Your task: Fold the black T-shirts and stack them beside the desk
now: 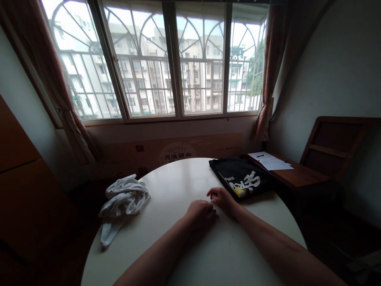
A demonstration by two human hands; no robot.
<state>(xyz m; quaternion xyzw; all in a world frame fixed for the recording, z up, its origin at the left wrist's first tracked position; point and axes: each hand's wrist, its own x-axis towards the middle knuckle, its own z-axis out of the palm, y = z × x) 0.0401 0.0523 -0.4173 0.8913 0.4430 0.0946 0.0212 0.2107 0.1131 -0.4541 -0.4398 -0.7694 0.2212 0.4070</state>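
Observation:
Both my hands rest near the middle of a round white table (pixel 178 178). My left hand (pixel 200 213) lies knuckles up with its fingers curled under, and nothing shows in it. Just to its right, my right hand (pixel 222 197) has loosely bent fingers touching the tabletop and holds nothing. A folded black shirt (pixel 241 178) with white and yellow print lies right beside my right hand, toward the table's far right edge. A crumpled white garment (pixel 123 198) sits at the table's left edge, partly hanging over it.
A wide barred window (pixel 166 59) with curtains fills the far wall. A cardboard panel (pixel 178 153) leans below it. A dark wooden desk (pixel 297 176) with white papers (pixel 272 162) stands to the right, beside a wooden frame (pixel 336 143). Brown furniture (pixel 26 186) stands at left.

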